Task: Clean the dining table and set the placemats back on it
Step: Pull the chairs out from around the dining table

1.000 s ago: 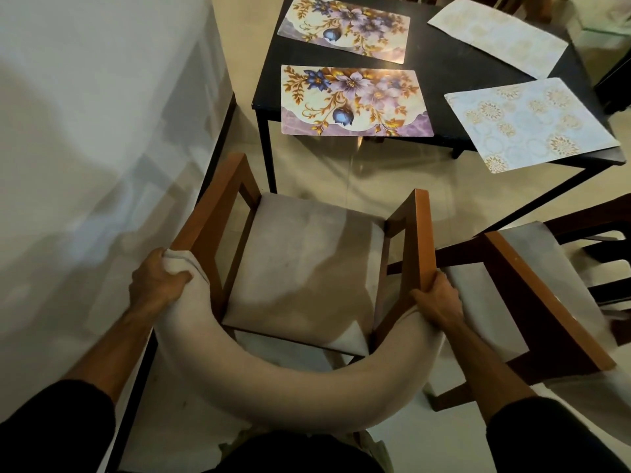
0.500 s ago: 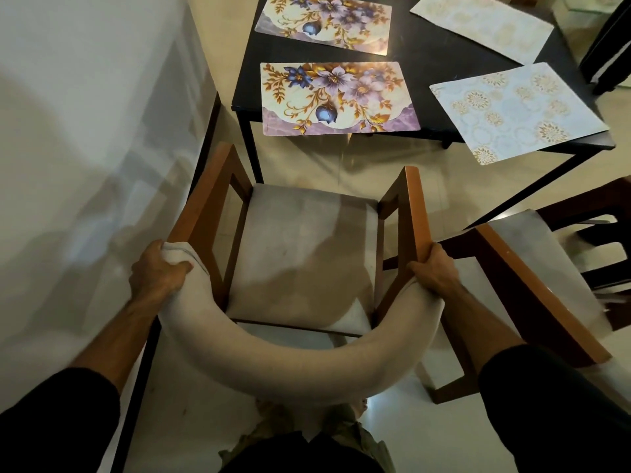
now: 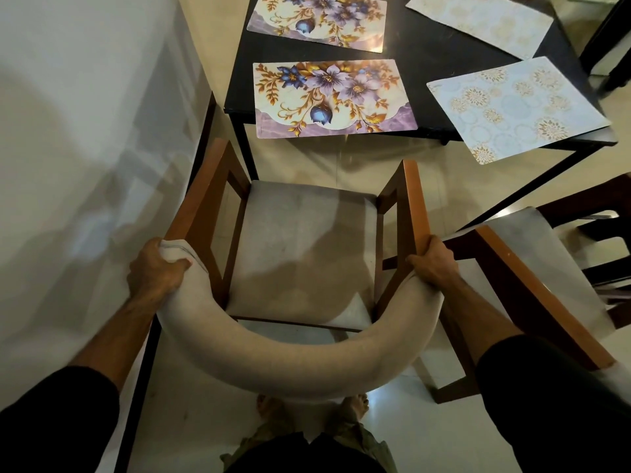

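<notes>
- The left hand (image 3: 155, 268) grips the left end of the chair's curved padded backrest (image 3: 283, 367), fingers curled over the cushion where it meets the wooden armrest; the right hand (image 3: 432, 262) grips the matching right end. Two symmetric holds likely let the person steer the chair (image 3: 304, 254) squarely instead of twisting it.
- Between the two grips lies the grey seat, facing away from the person toward the dining table (image 3: 420, 52).
- Beyond the seat, the table's near edge stands close ahead of the armrest tips, so the chair seems aimed to tuck under it.
- On the table lie four placemats: a floral placemat (image 3: 333, 97) straight ahead of the grips, a second floral one (image 3: 317, 20) farther off, a pale patterned placemat (image 3: 515, 105) ahead of the right hand overhanging the edge, and another pale one (image 3: 478, 22) past it.
- Just outside the right grip stands a second chair (image 3: 532, 271); outside the left grip is a white wall (image 3: 85, 131).
</notes>
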